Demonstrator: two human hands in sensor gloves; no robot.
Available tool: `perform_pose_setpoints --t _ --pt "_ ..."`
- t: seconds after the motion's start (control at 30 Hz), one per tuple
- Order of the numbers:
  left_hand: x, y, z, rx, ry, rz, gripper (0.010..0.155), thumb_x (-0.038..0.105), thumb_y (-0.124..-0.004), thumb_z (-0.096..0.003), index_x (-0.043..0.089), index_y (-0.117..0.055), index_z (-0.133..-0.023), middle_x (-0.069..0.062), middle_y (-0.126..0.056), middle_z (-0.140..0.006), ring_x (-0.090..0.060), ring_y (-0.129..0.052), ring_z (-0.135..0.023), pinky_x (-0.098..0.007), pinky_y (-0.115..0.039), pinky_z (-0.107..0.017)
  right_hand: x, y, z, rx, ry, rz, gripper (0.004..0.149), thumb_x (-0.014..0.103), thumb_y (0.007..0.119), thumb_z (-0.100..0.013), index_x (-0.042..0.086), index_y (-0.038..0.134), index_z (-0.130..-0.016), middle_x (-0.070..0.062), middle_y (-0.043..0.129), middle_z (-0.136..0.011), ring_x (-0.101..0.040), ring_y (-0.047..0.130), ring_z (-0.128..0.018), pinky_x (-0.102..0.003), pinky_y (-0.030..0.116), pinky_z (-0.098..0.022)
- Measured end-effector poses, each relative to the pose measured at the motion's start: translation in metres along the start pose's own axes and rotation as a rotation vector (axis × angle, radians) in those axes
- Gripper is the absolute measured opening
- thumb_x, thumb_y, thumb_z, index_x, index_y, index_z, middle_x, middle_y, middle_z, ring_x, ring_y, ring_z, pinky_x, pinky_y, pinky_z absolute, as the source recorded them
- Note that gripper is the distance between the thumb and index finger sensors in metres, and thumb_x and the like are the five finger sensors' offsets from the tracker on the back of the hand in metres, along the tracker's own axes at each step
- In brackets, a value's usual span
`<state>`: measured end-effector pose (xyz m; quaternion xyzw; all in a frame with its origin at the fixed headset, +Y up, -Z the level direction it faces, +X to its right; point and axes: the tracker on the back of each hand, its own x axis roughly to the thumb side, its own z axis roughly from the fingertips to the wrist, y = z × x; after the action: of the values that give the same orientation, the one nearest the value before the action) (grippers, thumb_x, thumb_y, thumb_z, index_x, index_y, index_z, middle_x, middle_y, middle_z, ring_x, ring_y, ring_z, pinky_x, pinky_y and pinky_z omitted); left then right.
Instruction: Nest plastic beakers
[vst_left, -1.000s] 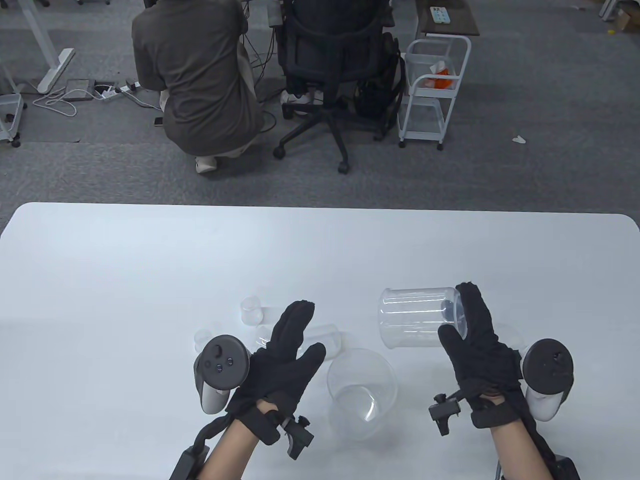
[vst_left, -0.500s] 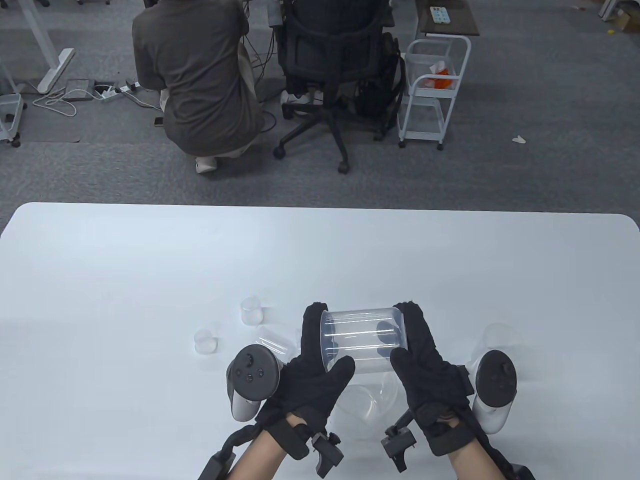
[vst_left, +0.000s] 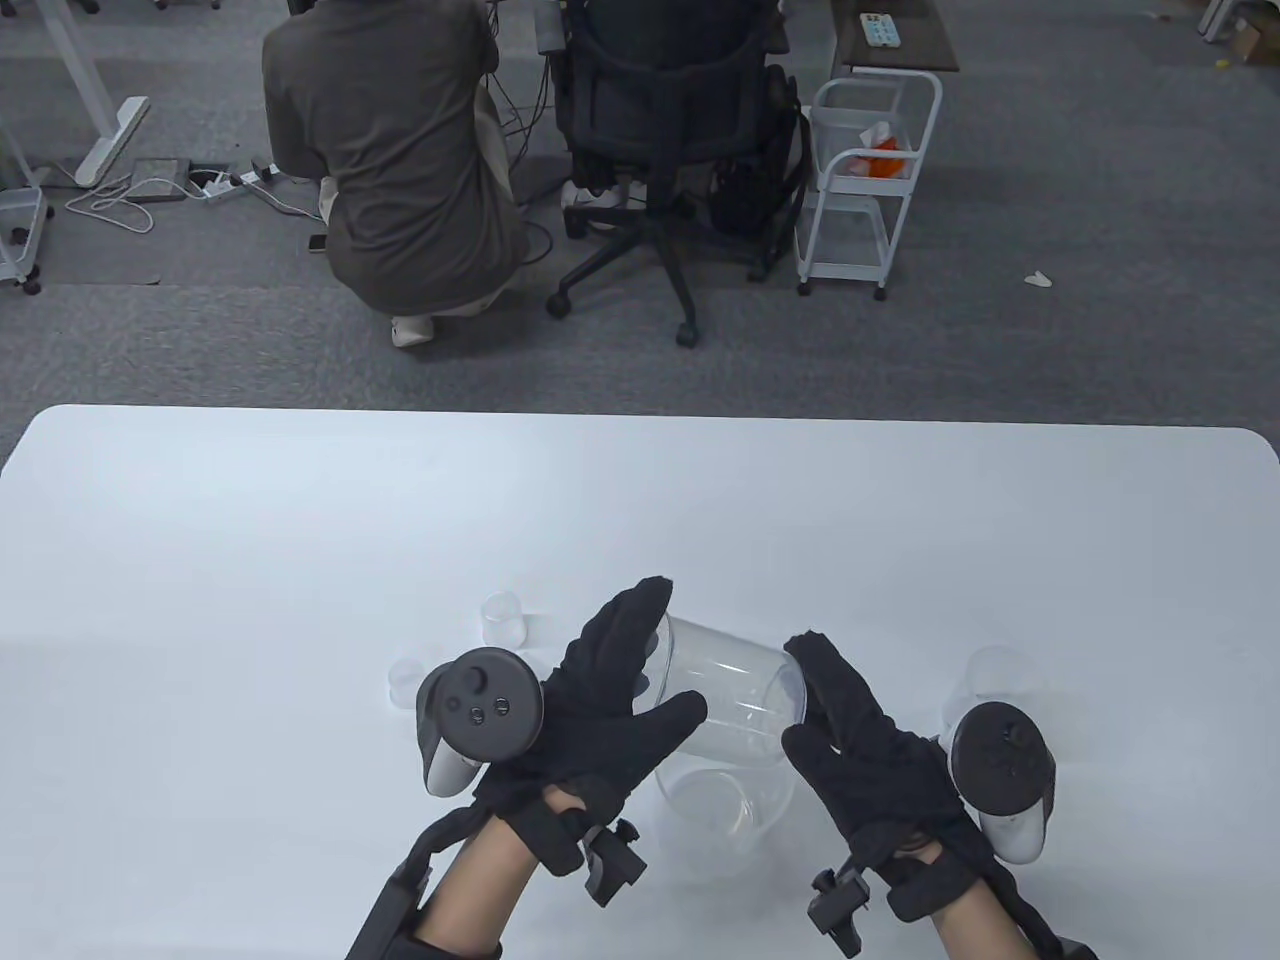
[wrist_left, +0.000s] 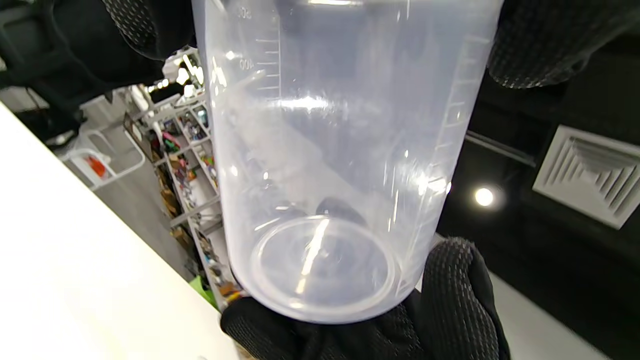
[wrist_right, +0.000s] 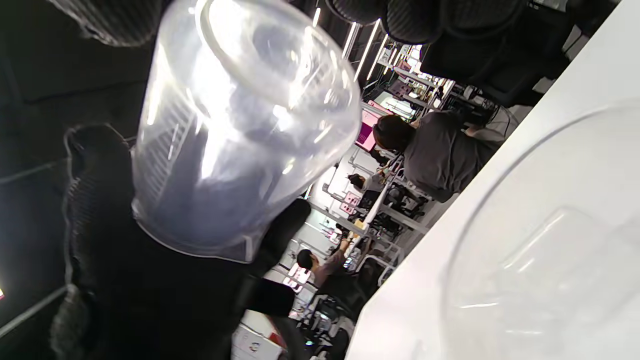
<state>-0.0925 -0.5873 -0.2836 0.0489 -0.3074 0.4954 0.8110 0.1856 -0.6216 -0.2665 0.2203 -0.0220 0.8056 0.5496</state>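
Left hand: our left hand (vst_left: 600, 705) grips the open-mouth end of a clear graduated beaker (vst_left: 730, 700), fingers spread over its far side and thumb on the near side.
Right hand: our right hand (vst_left: 860, 750) presses its fingers (vst_left: 815, 665) flat against the beaker's base end; in the left wrist view (wrist_left: 450, 300) we see them cupping that round bottom.
Held beaker: it lies on its side between our two hands, tilted, lifted off the white table (vst_left: 250, 560), with printed scale marks running down its wall (wrist_left: 320, 150).
Beneath it: a wider clear beaker (vst_left: 720, 810) stands upright on the table just under the held one, its mouth facing up; the right wrist view shows its rim (wrist_right: 525, 250) close by.
Smaller beakers: we count two small clear beakers, one (vst_left: 503, 618) beyond our left hand and one (vst_left: 403, 680) just beside the left tracker (vst_left: 478, 705).
Right side: something clear, probably another beaker (vst_left: 995, 675), stands past the right tracker (vst_left: 1000, 765); its outline is faint against the table.
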Motion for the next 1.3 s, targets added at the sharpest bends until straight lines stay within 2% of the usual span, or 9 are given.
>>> perform_pose_setpoints --t 0.13,0.27,0.63,1.03,1.3 --pt "0.006 -0.003 -0.006 -0.035 -0.008 -0.205 0.081 0.068 -0.069 -0.0476 0.032 -0.029 -0.109 -0.022 -0.031 -0.112 -0.056 -0.054 -0.088 -0.054 -0.063 -0.059 -0.011 -0.014 0.006 -0.041 0.022 0.062 0.083 0.06 0.07 -0.049 0.008 0.037 -0.104 -0.025 0.043 -0.113 -0.053 0.057 -0.096 -0.063 0.057 -0.064" --pt "0.008 -0.019 -0.009 -0.109 -0.024 -0.403 0.081 0.068 -0.069 -0.0469 0.031 -0.033 -0.109 -0.021 -0.032 -0.113 -0.056 -0.054 -0.088 -0.055 -0.062 -0.06 -0.022 -0.029 0.012 -0.091 0.043 0.128 0.081 0.059 0.07 -0.049 0.008 0.04 -0.104 -0.025 0.044 -0.113 -0.053 0.057 -0.096 -0.063 0.056 -0.064" --pt "-0.004 -0.072 -0.016 -0.272 -0.065 -0.656 0.081 0.067 -0.068 -0.0461 0.029 -0.033 -0.108 -0.022 -0.03 -0.112 -0.055 -0.051 -0.091 -0.056 -0.06 -0.062 -0.047 -0.049 0.028 -0.161 0.089 0.155 0.079 0.058 0.07 -0.049 0.008 0.042 -0.104 -0.024 0.045 -0.113 -0.053 0.058 -0.096 -0.063 0.056 -0.064" --pt "-0.02 -0.098 -0.011 -0.379 -0.054 -0.725 0.083 0.068 -0.067 -0.0455 0.027 -0.032 -0.108 -0.022 -0.028 -0.112 -0.054 -0.05 -0.093 -0.057 -0.059 -0.063 -0.058 -0.044 0.031 -0.144 0.095 0.2 0.079 0.058 0.07 -0.049 0.008 0.042 -0.103 -0.025 0.045 -0.112 -0.053 0.058 -0.096 -0.063 0.056 -0.064" --pt "-0.026 -0.099 -0.005 -0.402 -0.037 -0.676 0.086 0.071 -0.064 -0.0444 0.025 -0.031 -0.109 -0.021 -0.021 -0.113 -0.052 -0.041 -0.102 -0.065 -0.049 -0.07 -0.062 -0.038 0.029 -0.128 0.1 0.215 0.079 0.058 0.07 -0.049 0.008 0.042 -0.103 -0.024 0.045 -0.112 -0.053 0.058 -0.096 -0.063 0.056 -0.064"
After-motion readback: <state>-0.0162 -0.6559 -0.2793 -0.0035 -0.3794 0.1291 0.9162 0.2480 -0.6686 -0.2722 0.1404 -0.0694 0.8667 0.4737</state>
